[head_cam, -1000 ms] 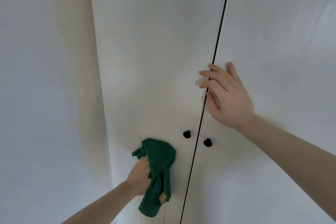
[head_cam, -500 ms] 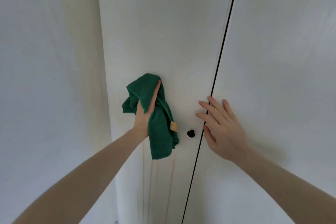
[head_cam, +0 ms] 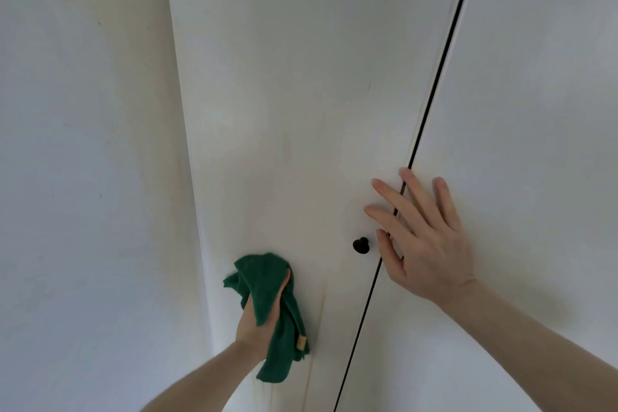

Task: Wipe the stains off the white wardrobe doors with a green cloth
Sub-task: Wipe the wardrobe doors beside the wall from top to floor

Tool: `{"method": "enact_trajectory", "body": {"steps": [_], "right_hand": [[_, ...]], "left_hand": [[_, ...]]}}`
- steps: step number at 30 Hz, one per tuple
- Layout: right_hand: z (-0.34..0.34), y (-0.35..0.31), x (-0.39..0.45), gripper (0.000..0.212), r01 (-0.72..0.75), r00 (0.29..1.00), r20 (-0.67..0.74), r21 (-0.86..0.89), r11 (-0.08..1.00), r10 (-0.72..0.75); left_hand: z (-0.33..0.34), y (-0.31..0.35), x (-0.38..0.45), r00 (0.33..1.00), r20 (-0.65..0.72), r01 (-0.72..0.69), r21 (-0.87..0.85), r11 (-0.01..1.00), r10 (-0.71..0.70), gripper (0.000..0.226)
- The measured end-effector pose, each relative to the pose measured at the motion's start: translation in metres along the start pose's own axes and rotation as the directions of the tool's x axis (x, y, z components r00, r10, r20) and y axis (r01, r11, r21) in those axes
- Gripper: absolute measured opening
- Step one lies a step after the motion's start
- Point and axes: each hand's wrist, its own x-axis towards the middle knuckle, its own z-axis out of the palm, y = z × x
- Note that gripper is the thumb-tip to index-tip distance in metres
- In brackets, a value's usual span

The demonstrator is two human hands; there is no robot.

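My left hand (head_cam: 257, 318) grips a crumpled green cloth (head_cam: 267, 281) and presses it against the left white wardrobe door (head_cam: 301, 94), low and to the left of its black knob (head_cam: 360, 245). Part of the cloth hangs down below my hand. Faint brownish drip streaks (head_cam: 321, 314) run down the door beside the cloth. My right hand (head_cam: 421, 241) lies flat with straight fingers across the dark gap (head_cam: 434, 77) between the two doors, its palm on the right door (head_cam: 535, 110).
A plain white wall (head_cam: 83, 144) meets the wardrobe's left edge. The right door's knob is hidden behind my right hand.
My left hand has moved the cloth down the left door, from above knob level to below it. My right hand stays flat across the gap.
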Motion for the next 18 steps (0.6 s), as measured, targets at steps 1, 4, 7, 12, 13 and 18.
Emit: {"method": "enact_trajectory", "body": {"steps": [1, 4, 7, 12, 13, 18], "right_hand": [[0.0, 0.0, 0.0, 0.028, -0.001, 1.0, -0.003, -0.003, 1.0, 0.001], [-0.001, -0.001, -0.001, 0.027, -0.008, 1.0, -0.003, 0.003, 1.0, 0.008], [-0.002, -0.001, -0.001, 0.026, -0.018, 1.0, 0.011, 0.021, 1.0, 0.017], [-0.008, -0.001, 0.001, 0.027, -0.015, 1.0, 0.025, 0.046, 0.999, 0.014], [-0.009, -0.001, 0.001, 0.027, -0.015, 1.0, 0.027, 0.049, 0.999, 0.014], [-0.012, 0.0, -0.001, 0.029, -0.014, 0.999, 0.053, 0.061, 0.998, 0.01]], "left_hand": [[-0.002, -0.007, 0.001, 1.0, 0.006, 0.014, 0.021, 1.0, -0.014, 0.055], [-0.012, -0.024, -0.008, 0.998, 0.006, -0.06, 0.085, 0.995, 0.059, 0.053], [-0.017, -0.017, -0.024, 0.995, 0.04, -0.094, 0.135, 0.986, 0.089, 0.06], [-0.01, 0.03, -0.054, 0.991, 0.13, -0.012, -0.093, 0.996, 0.024, 0.065], [-0.002, 0.047, -0.063, 0.984, 0.158, -0.053, -0.15, 0.987, 0.077, 0.062], [0.051, 0.131, -0.1, 0.873, 0.263, -0.342, -0.27, 0.9, 0.411, 0.06]]}}
